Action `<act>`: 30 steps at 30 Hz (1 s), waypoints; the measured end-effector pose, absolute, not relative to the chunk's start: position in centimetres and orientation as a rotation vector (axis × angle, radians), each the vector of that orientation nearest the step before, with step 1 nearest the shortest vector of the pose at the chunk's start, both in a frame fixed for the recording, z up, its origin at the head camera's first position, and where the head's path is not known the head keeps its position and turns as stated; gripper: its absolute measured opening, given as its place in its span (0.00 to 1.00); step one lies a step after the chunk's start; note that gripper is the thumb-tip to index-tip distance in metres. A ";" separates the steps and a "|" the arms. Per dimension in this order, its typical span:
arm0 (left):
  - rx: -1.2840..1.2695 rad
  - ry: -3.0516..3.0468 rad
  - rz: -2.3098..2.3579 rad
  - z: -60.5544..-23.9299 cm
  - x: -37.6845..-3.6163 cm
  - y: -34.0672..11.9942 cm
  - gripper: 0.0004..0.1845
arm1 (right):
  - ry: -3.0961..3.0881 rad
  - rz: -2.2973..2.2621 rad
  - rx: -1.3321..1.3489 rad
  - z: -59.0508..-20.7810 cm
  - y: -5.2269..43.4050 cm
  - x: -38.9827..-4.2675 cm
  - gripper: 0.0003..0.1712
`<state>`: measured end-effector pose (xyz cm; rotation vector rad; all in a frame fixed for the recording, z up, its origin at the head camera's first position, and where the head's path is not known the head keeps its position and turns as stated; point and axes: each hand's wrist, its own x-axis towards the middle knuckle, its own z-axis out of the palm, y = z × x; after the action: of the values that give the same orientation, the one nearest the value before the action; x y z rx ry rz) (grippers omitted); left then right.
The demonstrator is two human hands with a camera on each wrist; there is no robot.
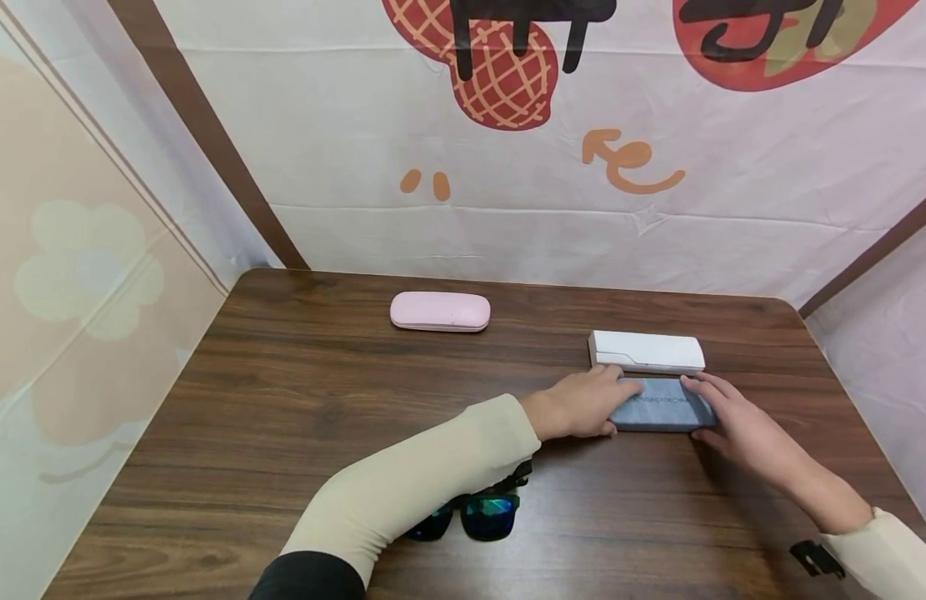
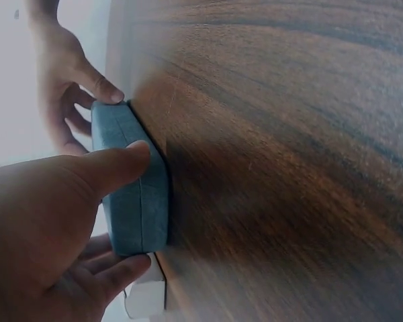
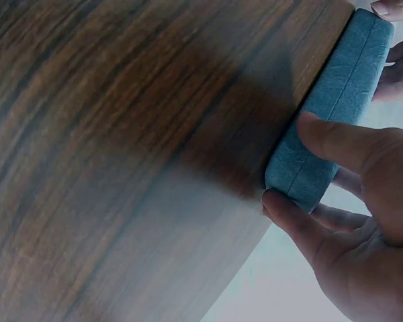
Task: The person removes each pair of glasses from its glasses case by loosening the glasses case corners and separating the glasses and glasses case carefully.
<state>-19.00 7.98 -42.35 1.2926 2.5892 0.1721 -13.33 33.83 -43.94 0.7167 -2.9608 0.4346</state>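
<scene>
Sunglasses [image 1: 473, 514] with dark frame and green-blue lenses lie nearest on the table, at the near edge, partly hidden under the left forearm's cream sleeve [image 1: 417, 483]. Brown wood-grain table [image 1: 282, 400], rounded corners, fabric walls all around: plain panels left and right, white printed backdrop [image 1: 508, 167] behind with red and orange shapes. Past the sunglasses, right of centre, the grey-blue case [image 1: 661, 406] lies flat on the table, closed. Left hand [image 1: 578, 404] grips its left end, thumb on the near side, fingers curled round the far side. Right hand [image 1: 740, 425] grips the right end the same way, thumb and fingers pinching it. Just behind it, touching or nearly, a white case [image 1: 646, 352]; gap hard to tell. Farther back left, well apart, a pink case [image 1: 440, 312]. Small black object [image 1: 815, 557] by the right wrist, unclear. Wrist views blurred, table edges cut off.
</scene>
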 end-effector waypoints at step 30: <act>1.282 2.602 0.152 -42.4 -19.4 8.2 0.33 | -2.911 0.427 0.688 -44.0 33.6 -13.2 0.45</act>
<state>-19.43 8.24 -42.40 1.2816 2.6020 0.1522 -13.19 33.59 -44.04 0.6876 -2.9110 0.4266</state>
